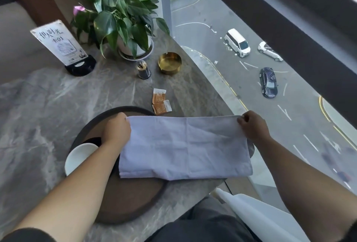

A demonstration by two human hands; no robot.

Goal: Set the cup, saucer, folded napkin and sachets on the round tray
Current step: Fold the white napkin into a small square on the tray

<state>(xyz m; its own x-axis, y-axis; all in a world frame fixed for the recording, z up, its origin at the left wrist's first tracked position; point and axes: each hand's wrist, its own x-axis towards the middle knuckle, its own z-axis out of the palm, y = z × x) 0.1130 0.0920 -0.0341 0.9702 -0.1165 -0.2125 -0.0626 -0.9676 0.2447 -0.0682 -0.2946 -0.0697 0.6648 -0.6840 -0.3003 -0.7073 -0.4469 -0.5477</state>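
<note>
Napkin [183,149] hangs stretched crosswise between both hands, the left hand [116,129] and right hand [253,125] each pinching a top corner, its lower half draped over the round tray [125,207]. Two sachets [161,101] wait beyond on the marble table [48,106], beside a window.

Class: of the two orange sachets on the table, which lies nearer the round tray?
The lower sachet, lying tilted just beyond the round tray rim. The other sachet sits farther up the table, toward the gold ashtray.
</note>
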